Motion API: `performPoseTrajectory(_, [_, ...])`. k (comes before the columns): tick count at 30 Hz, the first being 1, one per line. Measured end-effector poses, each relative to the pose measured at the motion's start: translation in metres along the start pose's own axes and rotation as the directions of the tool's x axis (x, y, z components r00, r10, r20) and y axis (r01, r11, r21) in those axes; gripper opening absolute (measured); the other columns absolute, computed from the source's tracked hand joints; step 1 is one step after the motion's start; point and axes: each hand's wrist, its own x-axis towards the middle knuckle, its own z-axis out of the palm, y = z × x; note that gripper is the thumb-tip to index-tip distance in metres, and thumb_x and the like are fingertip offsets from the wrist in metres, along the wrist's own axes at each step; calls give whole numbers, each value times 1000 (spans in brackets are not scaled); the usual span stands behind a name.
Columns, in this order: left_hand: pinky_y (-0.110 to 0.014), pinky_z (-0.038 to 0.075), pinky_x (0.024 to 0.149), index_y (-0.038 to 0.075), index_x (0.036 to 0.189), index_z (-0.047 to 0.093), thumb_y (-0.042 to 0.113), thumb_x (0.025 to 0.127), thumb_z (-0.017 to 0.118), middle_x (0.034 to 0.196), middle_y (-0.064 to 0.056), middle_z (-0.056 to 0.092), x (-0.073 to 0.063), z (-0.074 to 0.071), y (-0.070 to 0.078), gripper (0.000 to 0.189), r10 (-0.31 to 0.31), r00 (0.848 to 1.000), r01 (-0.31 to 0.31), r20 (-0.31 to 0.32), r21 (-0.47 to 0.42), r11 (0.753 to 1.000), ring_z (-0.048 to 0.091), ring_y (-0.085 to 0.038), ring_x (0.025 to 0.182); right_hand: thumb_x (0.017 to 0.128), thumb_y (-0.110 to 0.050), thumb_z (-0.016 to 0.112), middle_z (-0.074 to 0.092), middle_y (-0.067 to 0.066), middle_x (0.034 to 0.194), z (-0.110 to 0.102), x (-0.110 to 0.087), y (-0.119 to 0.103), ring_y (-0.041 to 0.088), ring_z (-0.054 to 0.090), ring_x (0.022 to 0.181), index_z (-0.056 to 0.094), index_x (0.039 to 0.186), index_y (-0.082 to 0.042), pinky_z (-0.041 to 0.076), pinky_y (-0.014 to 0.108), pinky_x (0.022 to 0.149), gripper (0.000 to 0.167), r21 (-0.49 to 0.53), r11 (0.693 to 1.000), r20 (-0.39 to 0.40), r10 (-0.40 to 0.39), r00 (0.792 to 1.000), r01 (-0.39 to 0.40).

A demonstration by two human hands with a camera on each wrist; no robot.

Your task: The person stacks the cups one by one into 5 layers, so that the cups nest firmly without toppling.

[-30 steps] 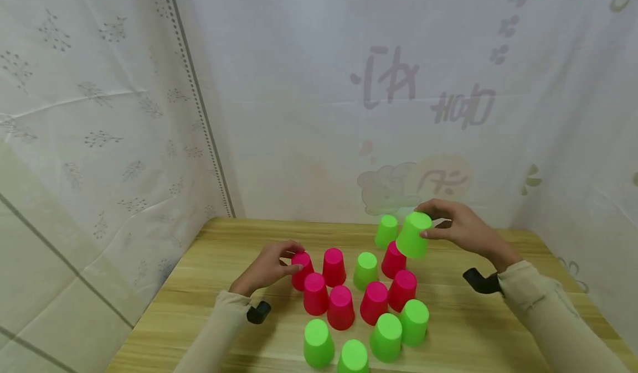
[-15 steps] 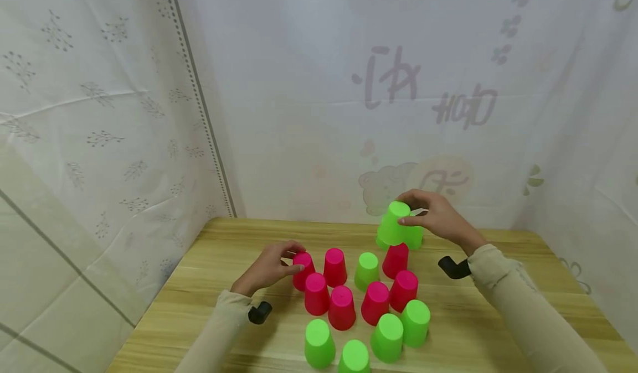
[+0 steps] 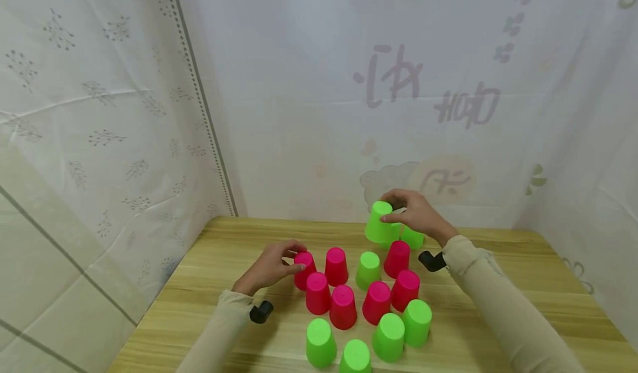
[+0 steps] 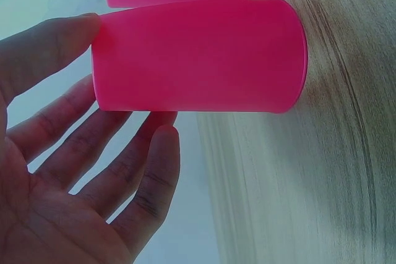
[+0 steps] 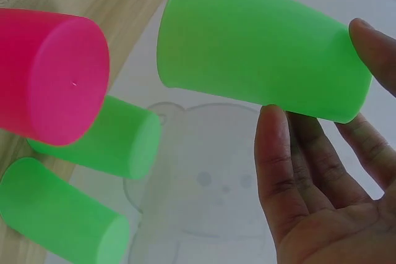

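In the head view my right hand (image 3: 416, 213) holds a green cup (image 3: 377, 223) above the back of the table. The cup is upside down, with the thumb on its near side and the fingers behind. The right wrist view has this green cup (image 5: 260, 47) gripped near its closed end, apart from the other cups. My left hand (image 3: 271, 265) is at the leftmost pink cup (image 3: 303, 278), which stands upside down. Up close in the left wrist view, the thumb (image 4: 55, 47) touches the closed end of that pink cup (image 4: 198, 60), with fingers partly hidden behind it.
Two green cups stand behind, one (image 3: 412, 238) partly covered by the right hand. More pink cups (image 3: 342, 307) form a curved group around a green cup (image 3: 368, 270). Several green cups (image 3: 320, 342) stand at the front. A white printed curtain (image 3: 299, 113) hangs behind the wooden table (image 3: 239, 234).
My right hand has moved left with the green cup, over the back of the table. A green cup at the back right has come into view. The left hand stays at its pink cup.
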Motion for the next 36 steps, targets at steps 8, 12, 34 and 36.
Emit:
performPoseTrajectory(8, [-41,62,85,7,123,65,16,89,76,119,-11,70,-1,0,1,36,-23,1000,23,-5,-7,1000,68,-34,111,85,-23,79,71,10,114,15,15,8,27,65,106,66,120,-9,54,46,96,40,-10,998,11,61,998,-61])
performPoseTrajectory(12, [-40,62,85,7,123,64,15,89,76,121,-12,69,-3,1,2,36,-38,999,38,-9,-9,999,68,-34,112,85,-19,79,71,13,112,22,21,12,27,66,102,65,119,-5,56,43,92,39,-21,997,15,73,997,-73])
performPoseTrajectory(34, [-40,62,83,7,122,64,14,89,76,122,-13,69,-2,5,-1,36,-39,999,38,-24,-24,999,67,-34,111,80,-14,83,73,17,107,49,40,25,30,67,99,68,107,1,57,42,89,34,-131,982,27,137,990,-133])
performPoseTrajectory(36, [-40,62,84,7,123,64,14,89,75,122,-13,69,-2,5,0,36,-38,999,38,-25,-25,999,67,-35,112,79,-13,84,73,16,106,50,41,26,29,66,98,69,106,0,57,41,88,34,-140,980,25,149,989,-144])
